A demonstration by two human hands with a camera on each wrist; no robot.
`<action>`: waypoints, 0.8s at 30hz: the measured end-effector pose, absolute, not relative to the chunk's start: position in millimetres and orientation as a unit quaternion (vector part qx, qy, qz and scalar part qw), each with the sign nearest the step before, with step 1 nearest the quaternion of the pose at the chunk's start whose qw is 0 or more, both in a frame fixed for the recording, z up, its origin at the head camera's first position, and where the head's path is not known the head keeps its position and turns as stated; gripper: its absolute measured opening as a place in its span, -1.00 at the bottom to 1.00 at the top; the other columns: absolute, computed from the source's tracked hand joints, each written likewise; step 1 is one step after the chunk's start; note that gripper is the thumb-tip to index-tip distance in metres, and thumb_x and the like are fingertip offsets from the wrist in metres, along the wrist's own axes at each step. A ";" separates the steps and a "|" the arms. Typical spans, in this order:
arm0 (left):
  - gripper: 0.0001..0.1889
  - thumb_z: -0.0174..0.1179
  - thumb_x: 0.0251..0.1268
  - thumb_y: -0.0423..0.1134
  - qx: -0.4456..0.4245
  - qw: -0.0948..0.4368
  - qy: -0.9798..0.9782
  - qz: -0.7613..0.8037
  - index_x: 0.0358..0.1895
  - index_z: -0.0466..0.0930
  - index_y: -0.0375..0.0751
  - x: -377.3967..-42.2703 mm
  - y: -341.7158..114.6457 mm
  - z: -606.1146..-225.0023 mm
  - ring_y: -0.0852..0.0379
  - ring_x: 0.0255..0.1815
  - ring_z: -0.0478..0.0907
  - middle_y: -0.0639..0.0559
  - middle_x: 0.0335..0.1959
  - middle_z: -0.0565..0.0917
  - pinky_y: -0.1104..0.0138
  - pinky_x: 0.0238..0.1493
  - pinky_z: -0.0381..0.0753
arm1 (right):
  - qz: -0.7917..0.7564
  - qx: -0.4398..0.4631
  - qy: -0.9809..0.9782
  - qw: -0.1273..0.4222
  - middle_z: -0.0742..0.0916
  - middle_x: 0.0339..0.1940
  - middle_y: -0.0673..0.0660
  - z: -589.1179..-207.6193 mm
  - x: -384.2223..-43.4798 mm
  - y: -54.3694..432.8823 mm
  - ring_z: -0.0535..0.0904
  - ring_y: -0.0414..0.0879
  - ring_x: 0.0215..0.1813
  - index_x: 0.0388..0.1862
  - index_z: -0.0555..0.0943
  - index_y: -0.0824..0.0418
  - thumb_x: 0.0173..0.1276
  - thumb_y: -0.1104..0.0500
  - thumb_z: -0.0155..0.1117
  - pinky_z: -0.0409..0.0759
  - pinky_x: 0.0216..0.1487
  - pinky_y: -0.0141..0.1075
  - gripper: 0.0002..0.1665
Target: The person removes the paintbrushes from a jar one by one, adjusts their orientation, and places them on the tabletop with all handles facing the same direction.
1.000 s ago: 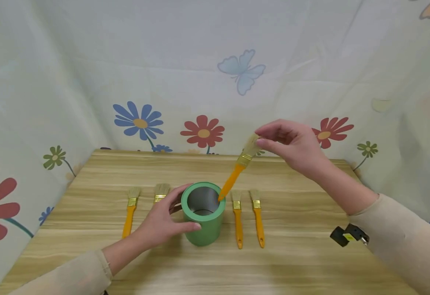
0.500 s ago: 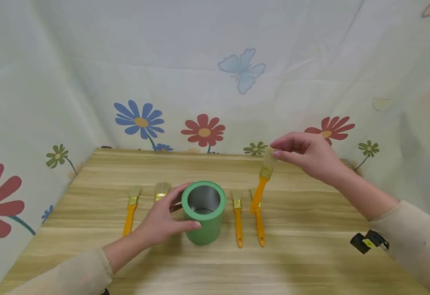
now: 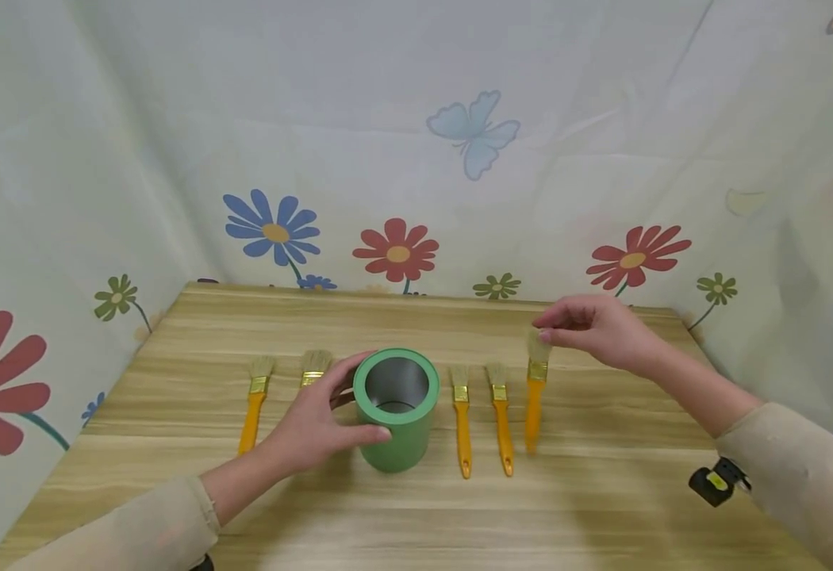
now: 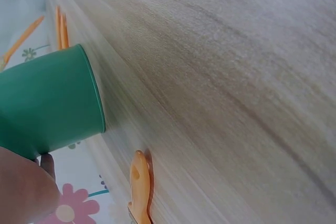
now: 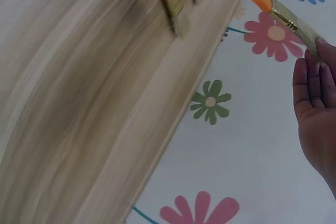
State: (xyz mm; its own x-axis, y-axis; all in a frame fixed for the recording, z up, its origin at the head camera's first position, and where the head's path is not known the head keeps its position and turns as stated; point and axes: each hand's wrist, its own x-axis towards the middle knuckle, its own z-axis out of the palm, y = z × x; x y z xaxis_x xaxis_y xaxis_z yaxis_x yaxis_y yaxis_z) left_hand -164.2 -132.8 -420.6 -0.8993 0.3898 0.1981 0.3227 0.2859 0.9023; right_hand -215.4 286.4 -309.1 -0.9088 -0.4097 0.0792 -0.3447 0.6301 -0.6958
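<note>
My left hand grips the side of a green metal can, which stands upright on the table with its open top showing a bare grey inside. In the left wrist view the can also appears, held from below in that picture. To the right, my right hand pinches a paintbrush by its pale bristles, the orange handle hanging down over the table. The right wrist view shows fingertips at the bristle end of that brush. Between it and the can lie two narrower paintbrushes, one nearer, one farther.
Left of the can lies another paintbrush, and a wider one is partly hidden behind my left hand. The wooden table ends at a flowered cloth backdrop. A small black device sits at my right sleeve.
My right hand has carried the pinched paintbrush from the can's rim to the right and down, past the two lying brushes. The left hand has stayed on the can.
</note>
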 end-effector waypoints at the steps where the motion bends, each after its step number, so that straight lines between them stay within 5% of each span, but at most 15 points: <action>1: 0.00 0.72 0.05 -0.07 0.222 0.030 0.802 0.554 0.59 0.35 0.21 -164.5 -132.7 -420.5 -0.01 0.41 0.55 0.16 0.41 0.56 -0.06 0.43 0.59 | -0.377 -0.205 0.902 0.050 0.85 -0.09 0.09 -311.0 -215.9 288.1 0.77 -0.09 -0.11 0.08 0.80 0.24 0.45 0.22 0.51 0.78 -0.06 -0.36 -0.73; 9: 0.00 0.71 0.05 -0.07 0.225 0.031 0.800 0.556 0.59 0.35 0.22 -165.4 -132.7 -420.8 0.00 0.42 0.54 0.16 0.41 0.56 -0.06 0.43 0.59 | -0.385 -0.186 0.902 0.066 0.85 -0.06 0.13 -334.3 -222.5 299.8 0.75 -0.13 -0.11 0.13 0.77 0.29 0.48 0.24 0.47 0.77 -0.06 -0.38 -0.71; 17: 0.00 0.71 0.05 -0.07 0.222 0.036 0.798 0.559 0.59 0.34 0.22 -164.3 -133.2 -419.8 -0.01 0.44 0.53 0.15 0.42 0.56 -0.06 0.45 0.57 | -0.377 -0.181 0.906 0.057 0.84 -0.10 0.12 -368.3 -233.4 303.9 0.73 0.12 -0.08 0.09 0.77 0.30 0.50 0.26 0.44 0.77 -0.09 -0.33 -0.75; 24: 0.00 0.71 0.07 -0.09 0.225 0.035 0.797 0.559 0.60 0.34 0.17 -164.4 -133.3 -421.1 -0.04 0.44 0.53 0.12 0.43 0.56 -0.07 0.45 0.57 | -0.358 -0.180 0.915 0.040 0.84 -0.14 0.09 -392.3 -241.5 306.9 0.72 -0.01 -0.15 0.05 0.78 0.32 0.48 0.28 0.46 0.74 -0.15 -0.40 -0.78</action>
State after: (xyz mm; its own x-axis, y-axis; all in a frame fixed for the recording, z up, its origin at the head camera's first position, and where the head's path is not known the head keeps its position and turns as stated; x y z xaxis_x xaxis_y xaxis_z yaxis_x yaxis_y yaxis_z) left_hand -164.4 -133.3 -421.1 -0.8968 0.3967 0.1959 0.3193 0.2739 0.9072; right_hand -241.5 306.9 -392.3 -0.9317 -0.3588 0.0564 -0.3019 0.6788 -0.6693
